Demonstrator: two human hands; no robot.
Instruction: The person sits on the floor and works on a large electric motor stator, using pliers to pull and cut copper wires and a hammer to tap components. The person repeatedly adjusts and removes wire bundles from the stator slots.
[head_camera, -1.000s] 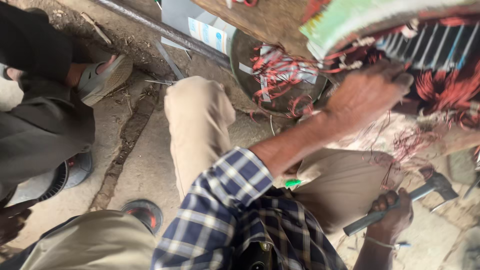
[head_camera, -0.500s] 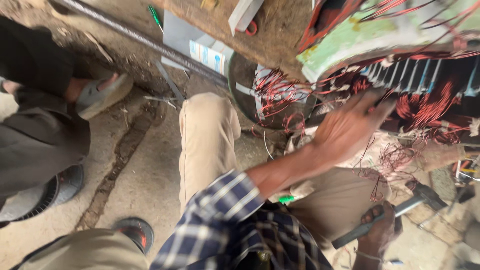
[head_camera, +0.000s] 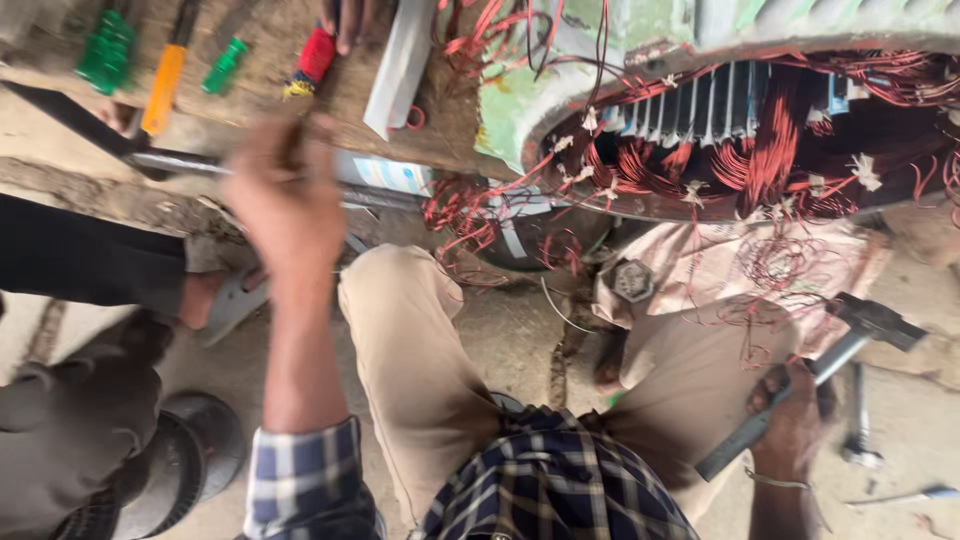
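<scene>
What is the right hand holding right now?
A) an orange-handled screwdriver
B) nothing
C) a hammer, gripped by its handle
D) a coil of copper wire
C: the right hand is closed around the handle of a hammer, whose metal head points up and to the right, just below the motor's copper windings.

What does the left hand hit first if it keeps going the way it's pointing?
Probably the wooden board with the tools on it: the left hand reaches up toward its edge, with the orange-handled tool and red-handled tool just beyond. Motion blur hides whether it already touches.
</scene>
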